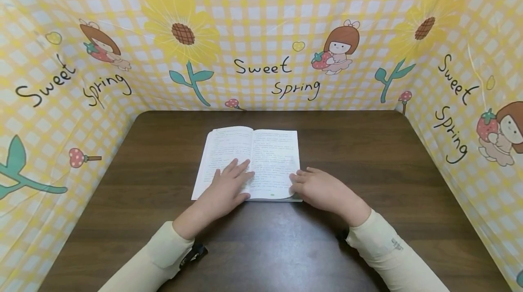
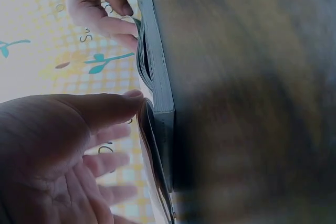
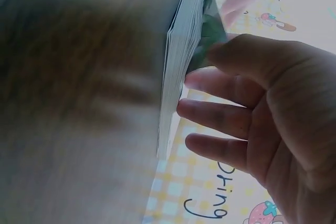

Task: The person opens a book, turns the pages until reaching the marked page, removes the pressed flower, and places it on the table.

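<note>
An open book (image 1: 273, 155) with printed text lies on the brown table. My left hand (image 1: 229, 187) rests across its left page and the middle fold, fingers spread. In the left wrist view, the thumb (image 2: 113, 109) of that hand touches the book's near edge. At the lower right corner, my right hand (image 1: 323, 190) pinches a page between thumb and fingers. The right wrist view shows this page (image 3: 210, 32), greenish on its underside, lifted off the page block (image 3: 181, 51) below. The tip of the index finger is partly hidden behind the page.
The dark wooden table (image 1: 163, 155) extends around the book. A yellow checked cloth (image 1: 261, 19) with flowers and cartoon figures stands as a wall at the back and both sides. Dark straps (image 1: 194, 255) show at the sleeves.
</note>
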`<state>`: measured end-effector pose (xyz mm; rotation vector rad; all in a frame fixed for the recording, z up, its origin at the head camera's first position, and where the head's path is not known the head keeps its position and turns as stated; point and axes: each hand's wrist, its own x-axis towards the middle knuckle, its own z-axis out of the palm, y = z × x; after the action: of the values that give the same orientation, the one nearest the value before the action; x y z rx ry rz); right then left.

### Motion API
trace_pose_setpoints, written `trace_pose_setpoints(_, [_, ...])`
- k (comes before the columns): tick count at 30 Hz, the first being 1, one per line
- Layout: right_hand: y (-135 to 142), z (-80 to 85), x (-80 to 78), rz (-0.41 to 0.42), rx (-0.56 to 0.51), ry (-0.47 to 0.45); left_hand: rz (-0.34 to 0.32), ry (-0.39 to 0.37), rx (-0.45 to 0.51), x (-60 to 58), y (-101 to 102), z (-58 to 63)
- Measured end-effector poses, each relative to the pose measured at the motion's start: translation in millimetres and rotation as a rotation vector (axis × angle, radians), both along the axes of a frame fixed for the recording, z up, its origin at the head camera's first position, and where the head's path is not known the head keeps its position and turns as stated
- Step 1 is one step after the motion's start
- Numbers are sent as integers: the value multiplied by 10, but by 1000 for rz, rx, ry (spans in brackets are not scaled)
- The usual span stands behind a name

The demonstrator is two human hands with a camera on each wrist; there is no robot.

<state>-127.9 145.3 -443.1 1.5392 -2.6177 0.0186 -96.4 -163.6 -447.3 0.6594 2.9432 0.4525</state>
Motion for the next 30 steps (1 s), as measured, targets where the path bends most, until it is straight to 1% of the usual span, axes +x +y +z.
trace_pose_setpoints(3, [-5, -17, -19, 18, -55, 27, -45, -23, 35, 14, 6, 19])
trace_pose_setpoints(5, [-9, -23, -31, 23, -100, 41, -62, -43, 36, 22, 9, 22])
trace_pose_setpoints(8, [-16, -21, -42, 20, -158, 68, -76, -66, 11, 33, 14, 22])
trace_pose_setpoints(13, [-14, 22, -28, -14, -223, 136, -92, -61, -42, 35, 23, 12])
trace_pose_setpoints(16, [-18, 58, -13, -22, -244, 164, -96, -65, -48, 33, 24, 4])
trace_pose_setpoints(20, [-31, 86, 1, -14, -248, 213, -83, -72, -23, 34, 27, -4])
trace_pose_setpoints(27, [-37, 138, 23, 24, -218, 298, -36, -42, 20, 44, 44, 2])
trace_pose_setpoints(30, [-30, 154, 30, 45, -239, 332, -19, -33, 19, 44, 47, 3])
